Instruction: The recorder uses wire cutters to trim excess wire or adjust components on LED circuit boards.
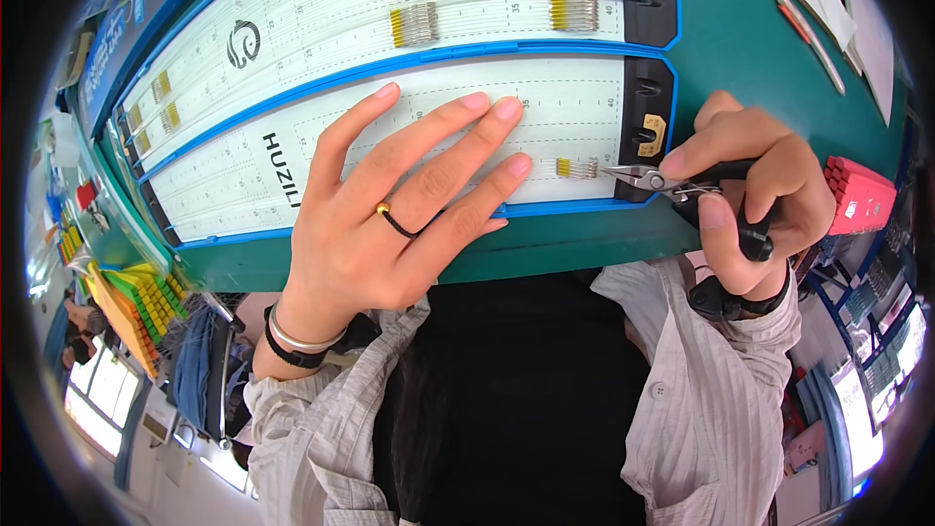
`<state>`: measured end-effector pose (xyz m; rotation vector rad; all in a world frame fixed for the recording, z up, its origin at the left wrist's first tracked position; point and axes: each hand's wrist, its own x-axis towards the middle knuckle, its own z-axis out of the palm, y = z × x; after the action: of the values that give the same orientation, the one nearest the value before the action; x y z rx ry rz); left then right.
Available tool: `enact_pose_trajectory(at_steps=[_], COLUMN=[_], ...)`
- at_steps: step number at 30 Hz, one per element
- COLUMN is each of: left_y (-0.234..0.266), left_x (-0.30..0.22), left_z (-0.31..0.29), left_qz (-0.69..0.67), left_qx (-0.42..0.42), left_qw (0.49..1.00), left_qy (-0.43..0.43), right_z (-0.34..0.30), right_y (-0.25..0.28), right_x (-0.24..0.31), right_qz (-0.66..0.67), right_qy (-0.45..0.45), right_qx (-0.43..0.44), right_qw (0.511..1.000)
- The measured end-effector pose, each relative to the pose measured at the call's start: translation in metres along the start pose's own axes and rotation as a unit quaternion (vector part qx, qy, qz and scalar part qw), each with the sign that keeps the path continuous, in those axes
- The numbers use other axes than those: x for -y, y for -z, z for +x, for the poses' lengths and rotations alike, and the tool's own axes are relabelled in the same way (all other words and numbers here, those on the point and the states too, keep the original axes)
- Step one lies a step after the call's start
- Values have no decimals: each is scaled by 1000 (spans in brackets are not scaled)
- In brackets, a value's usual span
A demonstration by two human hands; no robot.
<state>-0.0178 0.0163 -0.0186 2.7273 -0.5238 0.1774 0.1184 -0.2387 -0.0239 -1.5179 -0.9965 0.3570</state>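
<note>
Right hand (779,175) clamped around needle-nose pliers (645,178), left hand (365,219) spread empty across the near tray (570,97); a slip could bend the yellow-ended wire cluster (577,169) at its right.

Blue-edged white boards (321,15), green tabletop (730,49)
My pliers (638,176) are silver and black, the lower board (575,88) dark-dashed, my sleeves (326,429) finely striped pale grey, my ring (399,226) black with a gold bead (383,208).

left hand (365,234) spread over blue-edged white board (567,102), right hand (791,166) gripping black-handled pliers (643,178), tips beside small yellow-ended wire bundle (577,169), green table (735,44) underneath
</note>
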Motion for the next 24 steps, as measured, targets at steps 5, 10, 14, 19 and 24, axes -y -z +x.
enact_pose_trajectory(at_steps=[5,10,14,19,24], left_y=[0,1,1,0,0], left_x=[0,-1,-1,0,0], left_z=[0,1,0,1,1], left_qz=[0,-3,-2,-4,-1], left_qx=[1,4,4,8,6], left_qw=[1000,1000,1000,1000,1000], left_qy=[0,5,0,0,-1], right_z=[0,1,1,1,-1], right_y=[0,1,0,0,1], right_x=[0,-1,1,0,-1], right_qz=[5,-10,-14,-8,0], right_qy=[2,8,-4,11,19], right_qx=[5,17,16,14,6], right_qw=[1000,1000,1000,1000,1000])
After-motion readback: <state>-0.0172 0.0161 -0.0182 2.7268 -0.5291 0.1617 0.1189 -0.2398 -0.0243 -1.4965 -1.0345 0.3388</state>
